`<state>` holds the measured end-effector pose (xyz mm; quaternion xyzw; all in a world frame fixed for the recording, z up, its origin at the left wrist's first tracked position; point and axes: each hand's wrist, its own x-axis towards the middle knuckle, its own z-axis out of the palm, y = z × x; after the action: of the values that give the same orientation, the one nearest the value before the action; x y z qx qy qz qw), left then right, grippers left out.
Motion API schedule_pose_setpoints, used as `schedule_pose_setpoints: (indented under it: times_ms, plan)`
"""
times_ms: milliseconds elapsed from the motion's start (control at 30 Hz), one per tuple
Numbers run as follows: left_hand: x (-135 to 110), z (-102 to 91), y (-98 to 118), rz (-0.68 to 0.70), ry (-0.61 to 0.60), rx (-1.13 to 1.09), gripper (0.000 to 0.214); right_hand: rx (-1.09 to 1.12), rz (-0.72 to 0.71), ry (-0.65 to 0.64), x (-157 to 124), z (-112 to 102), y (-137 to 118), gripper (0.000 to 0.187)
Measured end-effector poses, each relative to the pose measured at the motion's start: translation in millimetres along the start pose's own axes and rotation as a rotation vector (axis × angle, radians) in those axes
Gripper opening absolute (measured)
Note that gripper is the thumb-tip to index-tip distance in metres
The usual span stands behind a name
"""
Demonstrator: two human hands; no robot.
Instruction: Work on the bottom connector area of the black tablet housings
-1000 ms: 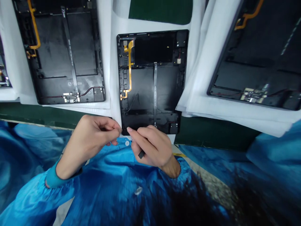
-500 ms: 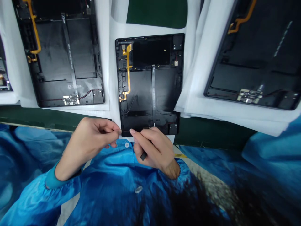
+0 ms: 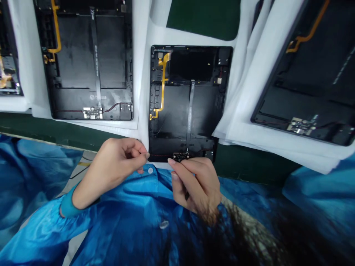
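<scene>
In front of me lies an opened tablet back housing [image 3: 177,122], with an orange flex cable [image 3: 163,85] along its left side and a grey ribbon cable [image 3: 190,107] down the middle. A small dark circuit board [image 3: 181,156] sits at its near edge. From the board a thin red wire [image 3: 160,155] runs left to the near corner. There my left hand [image 3: 118,168] pinches the wire's end between thumb and forefinger. My right hand [image 3: 195,183] is closed around a small black object [image 3: 187,195], mostly hidden in the palm, its fingertips beside the board's left end.
Similar opened housings lie to the left [image 3: 88,66] and right [image 3: 307,81], on white foam sheets [image 3: 191,32]. Beneath is a green table surface [image 3: 205,18]. Blue-clothed sleeves or garments show at both sides.
The view has shifted, moving the housing rightward in frame. My right hand has moved right along the near edge, uncovering the circuit board and more red wire. My left hand stays pinched at the corner.
</scene>
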<state>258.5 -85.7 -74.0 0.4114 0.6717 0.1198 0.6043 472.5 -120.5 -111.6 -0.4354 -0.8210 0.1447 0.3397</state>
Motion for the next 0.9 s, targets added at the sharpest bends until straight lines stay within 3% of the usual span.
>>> schedule_pose_setpoints:
  times_ms: [67, 133, 267, 367, 467, 733, 900]
  plan:
    - [-2, -4.1, -2, 0.058, -0.054, -0.003, 0.028, -0.037, 0.003, 0.006, -2, 2, -1, 0.031]
    - [-5, -5.4, -6, 0.174, -0.028, 0.032, 0.028, -0.074, 0.013, 0.001, -3, 5, 0, 0.035]
    - [-10, 0.6, -23, 0.581, 0.234, 0.215, 0.009, -0.082, -0.050, -0.060, -2, 8, 2, 0.035]
    - [-10, 3.6, -36, 0.919, 0.454, 0.481, 0.005, -0.097, -0.103, -0.079, 2, 8, 3, 0.034]
    - [-5, 0.4, -41, 1.158, 0.473, 0.749, 0.015, -0.124, -0.086, -0.093, 4, 10, 2, 0.033]
    - [13, -8.9, -47, 1.311, 0.357, 0.781, 0.014, -0.071, -0.067, -0.085, 2, 11, 3, 0.030]
    - [18, -8.5, -51, 1.339, 0.379, 0.787, 0.017, -0.054, -0.043, -0.054, 0, 14, 3, 0.029]
